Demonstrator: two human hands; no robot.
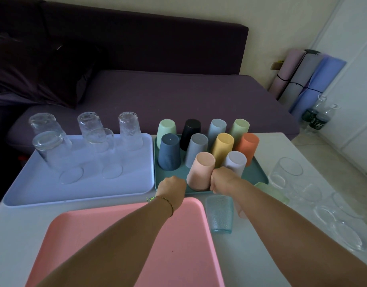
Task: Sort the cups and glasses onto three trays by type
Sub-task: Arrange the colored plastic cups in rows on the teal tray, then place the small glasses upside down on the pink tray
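Ten coloured cups (223, 148) stand upside down on the green tray (256, 171), and five tall glasses (130, 131) stand upturned on the blue tray (116, 189). No cup shows on the pink tray (190, 235) nearest the person. The left hand (171, 188) and right hand (225, 180) flank the peach cup (200, 170) at the green tray's near edge, fingers curled under; whether either grips it cannot be told. Seemingly still unsorted: a textured blue-green cup (219, 212), a pale green cup (271, 190) and several short clear glasses (286, 170) on the table (277, 141), right.
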